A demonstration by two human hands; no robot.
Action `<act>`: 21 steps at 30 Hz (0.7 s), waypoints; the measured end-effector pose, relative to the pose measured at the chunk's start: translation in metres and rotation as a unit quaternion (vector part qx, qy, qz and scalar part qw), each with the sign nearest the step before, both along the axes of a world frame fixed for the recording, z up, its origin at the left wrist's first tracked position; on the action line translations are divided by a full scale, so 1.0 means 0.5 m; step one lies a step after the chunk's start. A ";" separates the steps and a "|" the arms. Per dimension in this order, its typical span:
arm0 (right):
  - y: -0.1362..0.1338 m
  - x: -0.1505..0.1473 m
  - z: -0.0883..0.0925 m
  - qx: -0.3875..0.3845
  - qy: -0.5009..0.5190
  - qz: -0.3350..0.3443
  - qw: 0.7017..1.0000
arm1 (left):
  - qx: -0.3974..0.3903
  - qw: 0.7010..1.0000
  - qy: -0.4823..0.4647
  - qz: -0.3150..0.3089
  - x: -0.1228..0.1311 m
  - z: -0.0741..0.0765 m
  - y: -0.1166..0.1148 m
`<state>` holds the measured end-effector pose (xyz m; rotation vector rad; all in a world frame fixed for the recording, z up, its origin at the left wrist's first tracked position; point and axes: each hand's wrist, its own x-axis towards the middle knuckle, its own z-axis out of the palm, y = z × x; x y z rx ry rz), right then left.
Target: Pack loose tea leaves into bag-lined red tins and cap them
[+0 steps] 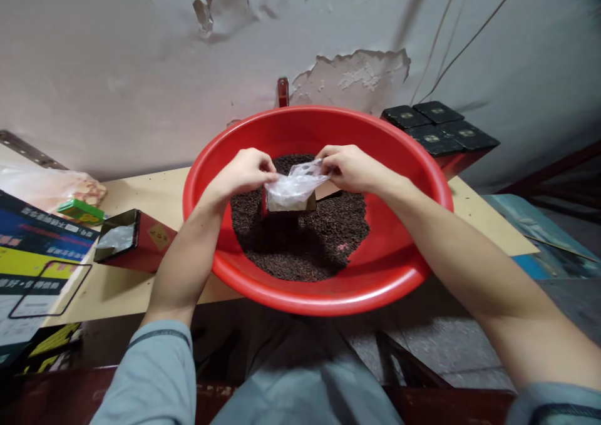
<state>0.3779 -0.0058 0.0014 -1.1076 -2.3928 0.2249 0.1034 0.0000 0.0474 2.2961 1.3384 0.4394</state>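
Observation:
Over a large red basin, both hands pinch a clear plastic bag that lines a small open box. My left hand is closed on the bag's left edge, at the box's near left corner. On the other side my right hand grips the bag's right edge, with a pale brown flap or scoop just below it. Dark loose grains, like tea leaves, lie heaped in the basin under the box. What is inside the bag is hidden.
Left of the basin, another red and black box with a plastic liner lies on the table. A green packet and printed cardboard are farther left. Several black-topped boxes stand at the back right, near the peeling wall.

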 end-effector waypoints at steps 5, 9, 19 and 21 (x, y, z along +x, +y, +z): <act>-0.033 0.016 0.048 -0.120 -0.001 0.011 0.993 | 0.078 0.981 -0.109 0.142 -0.015 0.020 -0.019; -0.055 -0.007 0.055 -0.117 0.080 -0.073 0.987 | 0.184 0.974 0.020 0.129 0.005 0.017 -0.070; -0.140 -0.069 0.037 0.036 -0.197 -0.135 0.970 | 0.131 0.960 0.196 0.151 0.043 -0.006 -0.158; -0.144 -0.067 0.044 0.033 -0.230 -0.139 0.963 | 0.150 0.950 0.194 0.193 0.034 -0.004 -0.161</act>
